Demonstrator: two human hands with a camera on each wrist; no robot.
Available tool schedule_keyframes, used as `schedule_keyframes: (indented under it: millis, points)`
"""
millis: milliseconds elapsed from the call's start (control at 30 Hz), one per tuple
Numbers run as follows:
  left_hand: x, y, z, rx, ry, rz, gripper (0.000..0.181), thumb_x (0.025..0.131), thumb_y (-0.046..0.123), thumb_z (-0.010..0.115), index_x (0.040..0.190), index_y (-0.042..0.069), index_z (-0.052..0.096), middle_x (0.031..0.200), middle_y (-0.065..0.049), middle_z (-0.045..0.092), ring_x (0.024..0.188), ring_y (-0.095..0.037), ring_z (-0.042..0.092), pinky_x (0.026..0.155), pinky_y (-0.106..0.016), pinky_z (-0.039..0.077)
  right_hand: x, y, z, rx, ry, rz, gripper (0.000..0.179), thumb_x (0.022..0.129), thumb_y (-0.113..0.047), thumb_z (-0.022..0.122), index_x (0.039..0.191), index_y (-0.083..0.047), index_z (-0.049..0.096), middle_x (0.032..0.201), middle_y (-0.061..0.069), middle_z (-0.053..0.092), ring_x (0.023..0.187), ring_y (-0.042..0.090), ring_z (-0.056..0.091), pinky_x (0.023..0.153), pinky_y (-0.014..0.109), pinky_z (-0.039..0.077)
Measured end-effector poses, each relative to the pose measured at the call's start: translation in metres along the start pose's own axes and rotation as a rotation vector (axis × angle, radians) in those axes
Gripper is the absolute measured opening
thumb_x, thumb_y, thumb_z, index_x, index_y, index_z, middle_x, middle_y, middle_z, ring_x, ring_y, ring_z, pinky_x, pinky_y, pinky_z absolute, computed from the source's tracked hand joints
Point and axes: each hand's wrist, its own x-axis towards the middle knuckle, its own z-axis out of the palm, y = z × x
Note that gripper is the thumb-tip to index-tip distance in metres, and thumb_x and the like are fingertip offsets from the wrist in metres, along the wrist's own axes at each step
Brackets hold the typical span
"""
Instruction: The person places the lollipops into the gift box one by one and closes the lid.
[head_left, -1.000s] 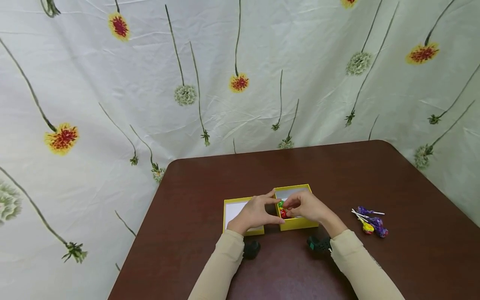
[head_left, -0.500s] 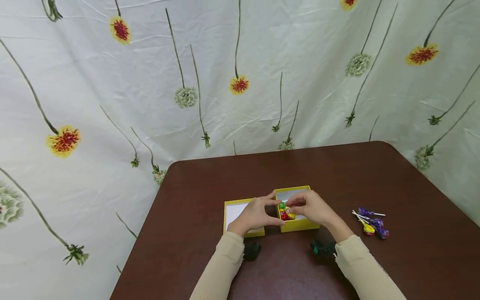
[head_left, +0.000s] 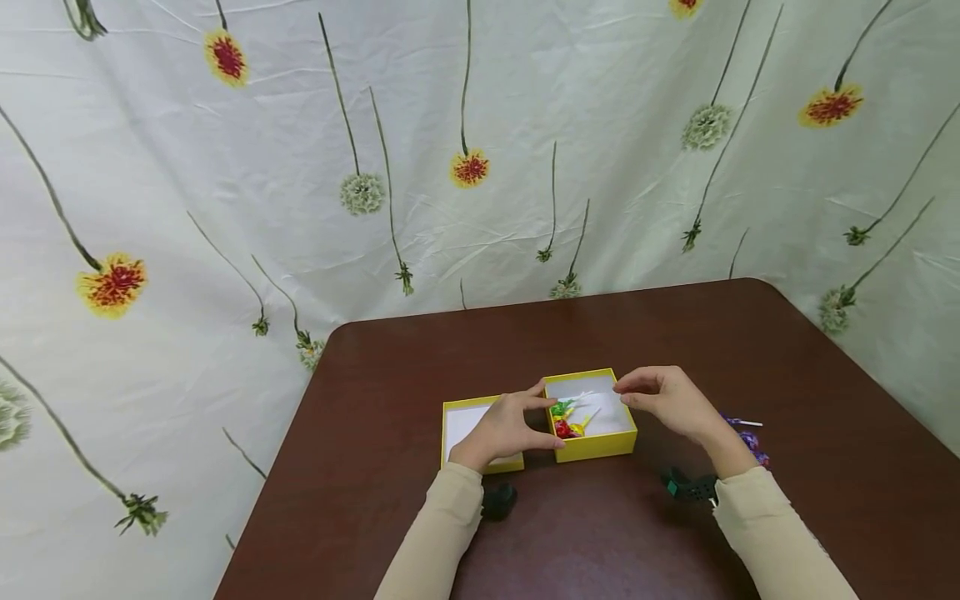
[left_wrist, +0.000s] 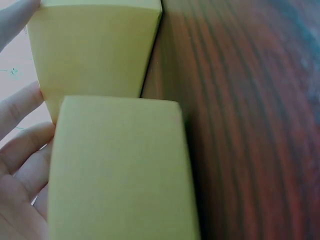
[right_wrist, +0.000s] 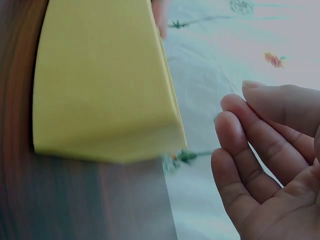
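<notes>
An open yellow box (head_left: 596,447) with a white inside stands at the middle of the table. Along its left side lie a red lollipop (head_left: 562,428), a green lollipop (head_left: 561,409) and a yellow lollipop (head_left: 579,428), white sticks pointing right. My left hand (head_left: 502,429) holds the box by that side, thumb at the front corner and forefinger toward the back. Just off the box's right wall hovers my right hand (head_left: 671,404), fingers loosely bent and nothing between them. The right wrist view shows those empty fingertips (right_wrist: 230,125) beside the yellow wall.
Left of the box lies its yellow-rimmed lid (head_left: 457,425), partly under my left hand. Purple lollipops (head_left: 750,440) lie to the right, partly covered by my right wrist. A flower-printed cloth (head_left: 420,242) hangs behind the brown table (head_left: 450,350).
My right hand has let go of the yellow lollipop in the box and moved right, out over the right wall. The left hand has stayed at the box.
</notes>
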Motion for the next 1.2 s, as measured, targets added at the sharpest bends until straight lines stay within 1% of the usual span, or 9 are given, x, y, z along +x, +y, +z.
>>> schedule_keyframes:
  millis: [100,300,467,667,800,900,967,1067,1200]
  points:
    - [0.0,-0.001,0.0,-0.002,0.003,0.003,0.069,0.078,0.046,0.085,0.137,0.017,0.064,0.162,0.0,0.035,0.147,-0.03,0.038,0.112,-0.047,0.044,-0.005,0.006,-0.012,-0.018,0.027,0.027,0.024,0.094,-0.012,0.069,0.114,0.0,0.072,0.116,0.018,0.071,0.101,0.026,0.067,0.083,0.033,0.058]
    - [0.0,-0.003,0.0,-0.017,0.004,0.004,0.069,0.078,0.046,0.085,0.137,0.018,0.063,0.163,0.0,0.034,0.148,-0.03,0.037,0.112,-0.047,0.044,-0.016,0.021,-0.033,-0.08,0.063,0.075,0.026,0.096,-0.015,0.068,0.118,0.0,0.07,0.12,0.019,0.069,0.103,0.029,0.066,0.085,0.037,0.057]
    - [0.0,-0.004,-0.002,-0.015,0.006,0.002,0.069,0.078,0.046,0.085,0.138,0.019,0.063,0.163,0.0,0.034,0.148,-0.029,0.037,0.112,-0.047,0.043,-0.024,0.036,-0.047,-0.124,0.077,0.099,0.032,0.098,-0.017,0.065,0.123,0.003,0.067,0.123,0.023,0.068,0.108,0.036,0.065,0.086,0.041,0.059]
    - [0.0,-0.002,-0.004,-0.012,-0.002,-0.004,0.07,0.077,0.046,0.085,0.137,0.018,0.063,0.163,0.001,0.034,0.148,-0.028,0.037,0.113,-0.047,0.043,-0.033,0.058,-0.062,-0.162,0.07,0.146,0.038,0.098,-0.019,0.065,0.128,0.004,0.064,0.131,0.03,0.06,0.117,0.046,0.057,0.089,0.051,0.057]
    - [-0.001,-0.001,-0.004,-0.021,-0.003,-0.009,0.07,0.077,0.045,0.086,0.137,0.017,0.063,0.163,0.001,0.033,0.149,-0.028,0.036,0.113,-0.046,0.043,-0.037,0.072,-0.068,-0.194,0.046,0.183,0.041,0.098,-0.019,0.065,0.13,0.006,0.061,0.132,0.033,0.058,0.115,0.046,0.058,0.083,0.048,0.056]
    - [-0.001,-0.001,-0.003,-0.028,-0.006,-0.016,0.07,0.077,0.044,0.086,0.138,0.017,0.063,0.163,0.001,0.033,0.149,-0.028,0.035,0.113,-0.046,0.043,-0.04,0.08,-0.071,-0.208,0.02,0.22,0.044,0.098,-0.021,0.065,0.131,0.007,0.06,0.132,0.034,0.058,0.113,0.046,0.06,0.082,0.047,0.056]
    - [-0.002,-0.001,-0.002,-0.025,-0.007,-0.014,0.07,0.077,0.045,0.086,0.138,0.017,0.063,0.163,0.0,0.033,0.149,-0.029,0.035,0.113,-0.046,0.043,-0.041,0.084,-0.072,-0.213,0.004,0.238,0.045,0.098,-0.022,0.066,0.131,0.008,0.06,0.133,0.035,0.056,0.112,0.046,0.06,0.084,0.05,0.057]
    - [-0.002,0.0,-0.001,-0.013,-0.006,-0.011,0.07,0.077,0.045,0.086,0.138,0.017,0.063,0.163,0.001,0.033,0.149,-0.028,0.036,0.113,-0.046,0.043,-0.043,0.088,-0.073,-0.21,-0.008,0.262,0.046,0.097,-0.024,0.066,0.13,0.008,0.06,0.134,0.037,0.053,0.108,0.042,0.061,0.081,0.045,0.057]
    - [-0.002,-0.001,0.0,-0.006,-0.003,-0.008,0.07,0.077,0.045,0.086,0.138,0.018,0.063,0.163,0.002,0.033,0.148,-0.027,0.037,0.114,-0.046,0.042,-0.044,0.093,-0.073,-0.227,-0.002,0.263,0.045,0.096,-0.022,0.067,0.128,0.009,0.062,0.132,0.038,0.054,0.105,0.039,0.061,0.076,0.039,0.054]
